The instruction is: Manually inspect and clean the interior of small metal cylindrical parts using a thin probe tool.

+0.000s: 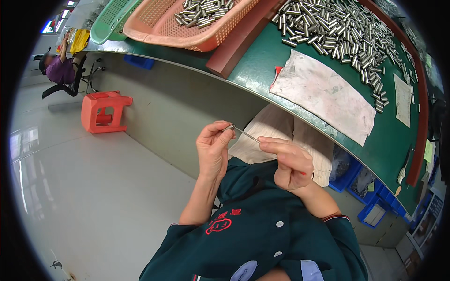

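In front of my lap, my left hand [214, 146] pinches a small metal cylinder [229, 127] between thumb and fingers. The fingers of my right hand [291, 164] are closed on a thin metal rod [247, 135], whose far end meets the cylinder. Whether the rod's tip is inside the cylinder or only against it, I cannot tell. On the green table [253, 70] beyond my hands lies a big heap of small metal cylinders [342, 35]. A stained white cloth [323, 93] is spread along the table's near edge.
At the upper left of the table sit a pink basket [161, 40] holding more cylinders and a green basket [101, 30]. A brown wooden bar [236, 44] borders the heap. Blue bins [375, 210] stand below the table. On the floor is a red stool [104, 112]; a seated person [61, 70] is farther off.
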Motion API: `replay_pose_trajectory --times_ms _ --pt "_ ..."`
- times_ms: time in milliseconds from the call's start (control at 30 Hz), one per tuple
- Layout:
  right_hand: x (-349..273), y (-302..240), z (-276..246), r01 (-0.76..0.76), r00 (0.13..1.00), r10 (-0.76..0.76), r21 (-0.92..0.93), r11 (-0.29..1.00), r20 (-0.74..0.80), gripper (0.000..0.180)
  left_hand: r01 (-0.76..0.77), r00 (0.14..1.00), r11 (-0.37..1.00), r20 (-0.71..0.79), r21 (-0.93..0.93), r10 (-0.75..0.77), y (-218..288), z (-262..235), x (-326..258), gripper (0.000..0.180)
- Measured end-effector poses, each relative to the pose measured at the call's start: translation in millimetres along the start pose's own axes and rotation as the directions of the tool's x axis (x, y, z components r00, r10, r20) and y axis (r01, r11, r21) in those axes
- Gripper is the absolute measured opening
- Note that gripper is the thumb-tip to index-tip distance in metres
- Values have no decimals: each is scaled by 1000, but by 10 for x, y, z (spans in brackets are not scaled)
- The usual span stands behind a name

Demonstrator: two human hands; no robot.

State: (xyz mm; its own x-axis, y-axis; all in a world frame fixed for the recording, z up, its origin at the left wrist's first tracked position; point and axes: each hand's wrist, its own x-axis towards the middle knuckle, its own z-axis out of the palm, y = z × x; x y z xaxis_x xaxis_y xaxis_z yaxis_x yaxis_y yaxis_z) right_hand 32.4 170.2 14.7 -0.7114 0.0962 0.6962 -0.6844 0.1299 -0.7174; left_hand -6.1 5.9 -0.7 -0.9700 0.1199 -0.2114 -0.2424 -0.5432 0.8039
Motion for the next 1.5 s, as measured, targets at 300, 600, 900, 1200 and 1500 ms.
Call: replay_pose_trajectory --times_ms 300,600,900,1200,1500 --pt "49 -10 -44 18 998 -16 -33 999 60 14 192 980 964 -16 -183 -199 -8 -95 10 12" --pt "50 -17 -2 -4 998 5 -13 1000 57 11 292 956 908 71 -300 -284 -42 -114 14 13" --pt "38 22 24 40 999 -40 -10 999 -12 22 275 961 936 38 -220 -274 -23 -66 -6 11" --pt "22 -39 -2 18 1000 -17 -99 995 6 26 223 975 973 5 -58 -223 -15 -71 -30 10" --pt "52 -36 55 76 983 -51 -132 988 178 25 131 980 991 -159 35 -124 43 -30 -6 13"
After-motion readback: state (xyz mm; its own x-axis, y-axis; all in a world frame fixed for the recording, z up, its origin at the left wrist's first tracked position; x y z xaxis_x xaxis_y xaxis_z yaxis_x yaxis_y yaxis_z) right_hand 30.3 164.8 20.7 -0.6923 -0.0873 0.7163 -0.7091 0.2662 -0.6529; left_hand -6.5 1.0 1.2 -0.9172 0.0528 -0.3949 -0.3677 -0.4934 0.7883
